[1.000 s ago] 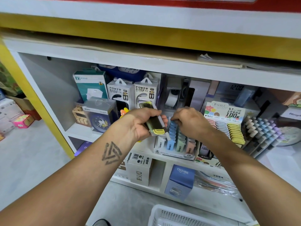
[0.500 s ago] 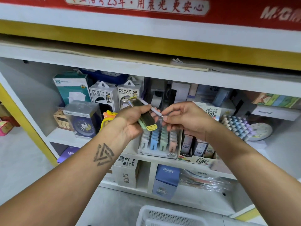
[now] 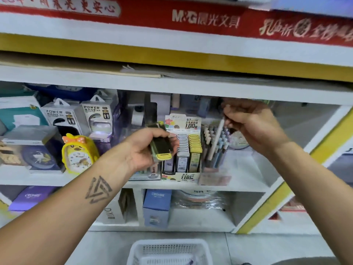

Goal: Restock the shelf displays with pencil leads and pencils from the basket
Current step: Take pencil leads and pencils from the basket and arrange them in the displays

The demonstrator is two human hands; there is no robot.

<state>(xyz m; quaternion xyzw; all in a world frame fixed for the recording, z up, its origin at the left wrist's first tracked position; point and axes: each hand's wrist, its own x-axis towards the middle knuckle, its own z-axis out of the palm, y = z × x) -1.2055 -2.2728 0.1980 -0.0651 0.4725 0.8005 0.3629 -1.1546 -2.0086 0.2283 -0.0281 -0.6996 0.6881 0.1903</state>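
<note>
Restocking pencils: right hand [image 3: 254, 127] pinched a pencil [image 3: 216, 139] above the pencil display [image 3: 214, 150]; left hand [image 3: 147, 148] gripped lead packs [image 3: 161, 148] left of it. Next, likely: lower pencil into a free slot.

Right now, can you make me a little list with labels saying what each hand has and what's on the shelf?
left hand: grips a stack of pencil lead cases, yellow-ended, in front of the shelf
right hand: pinches a pale mechanical pencil at its top end, over the pencil display
lead display: cardboard box marked 0.7 and 100, rows of lead cases inside
left of it: yellow duck clock, two power bank boxes
floor: white basket below the shelf
</note>
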